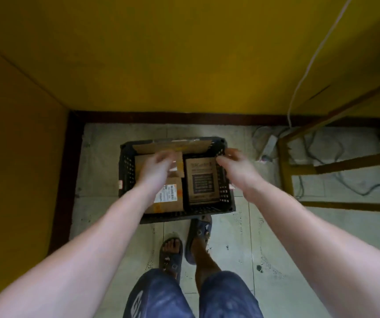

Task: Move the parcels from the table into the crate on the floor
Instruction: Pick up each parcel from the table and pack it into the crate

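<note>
As they look like plain cardboard, parcels: light and stiff, I judge; grip opposite edges.
Crate: at 12 o'clock, below both hands.
Hands: left hand and right hand seem released, empty.

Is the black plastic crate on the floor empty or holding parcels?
Holding parcels: the black perforated plastic crate contains a dark-printed brown cardboard box and a white-labelled brown cardboard parcel, among others.

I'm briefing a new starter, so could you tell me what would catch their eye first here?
The black crate on the tiled floor, holding cardboard parcels, sits dead centre. The left hand and right hand reach over it, blurred, against yellow walls.
</note>
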{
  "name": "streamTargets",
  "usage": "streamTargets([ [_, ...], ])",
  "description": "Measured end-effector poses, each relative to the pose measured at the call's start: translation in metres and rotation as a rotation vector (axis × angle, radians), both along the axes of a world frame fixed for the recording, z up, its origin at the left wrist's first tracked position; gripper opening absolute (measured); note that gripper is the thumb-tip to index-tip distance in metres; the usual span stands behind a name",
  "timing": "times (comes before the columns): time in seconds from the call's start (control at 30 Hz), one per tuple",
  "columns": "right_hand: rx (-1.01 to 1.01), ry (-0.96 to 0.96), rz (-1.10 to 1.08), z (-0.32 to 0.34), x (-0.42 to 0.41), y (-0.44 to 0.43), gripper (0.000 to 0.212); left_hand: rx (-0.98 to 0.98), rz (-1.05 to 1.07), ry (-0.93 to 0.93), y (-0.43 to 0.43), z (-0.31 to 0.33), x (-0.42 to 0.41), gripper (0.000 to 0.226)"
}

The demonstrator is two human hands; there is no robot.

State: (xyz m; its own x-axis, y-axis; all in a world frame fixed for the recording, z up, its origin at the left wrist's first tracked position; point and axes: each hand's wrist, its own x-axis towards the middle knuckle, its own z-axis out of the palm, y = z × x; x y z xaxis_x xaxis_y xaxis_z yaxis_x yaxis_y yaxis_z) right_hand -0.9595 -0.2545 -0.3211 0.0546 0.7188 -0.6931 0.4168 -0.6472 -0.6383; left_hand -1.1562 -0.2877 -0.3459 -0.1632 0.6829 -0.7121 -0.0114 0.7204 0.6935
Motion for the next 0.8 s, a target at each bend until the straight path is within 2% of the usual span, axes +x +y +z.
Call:
streamTargets([
  [0.07,0.057,-0.027,-0.054,0.047,0.011,-0.011,0.042,0.076,-0.037,-0.026,0.002,0.049,0.012,0.030],
  [0.3,0.200,-0.041,-0.215,0.167,0.076,-0.060,0.050,0.216,-0.191,-0.184,0.010,0.167,0.088,0.025],
  [0.57,0.363,-0.040,-0.491,0.225,0.207,-0.119,0.042,0.326,-0.448,-0.271,0.001,0.238,0.240,0.016],
  [0.8,0.472,-0.019,-0.687,0.255,0.385,-0.168,0.041,0.345,-0.597,-0.303,-0.026,0.271,0.425,0.018],
])
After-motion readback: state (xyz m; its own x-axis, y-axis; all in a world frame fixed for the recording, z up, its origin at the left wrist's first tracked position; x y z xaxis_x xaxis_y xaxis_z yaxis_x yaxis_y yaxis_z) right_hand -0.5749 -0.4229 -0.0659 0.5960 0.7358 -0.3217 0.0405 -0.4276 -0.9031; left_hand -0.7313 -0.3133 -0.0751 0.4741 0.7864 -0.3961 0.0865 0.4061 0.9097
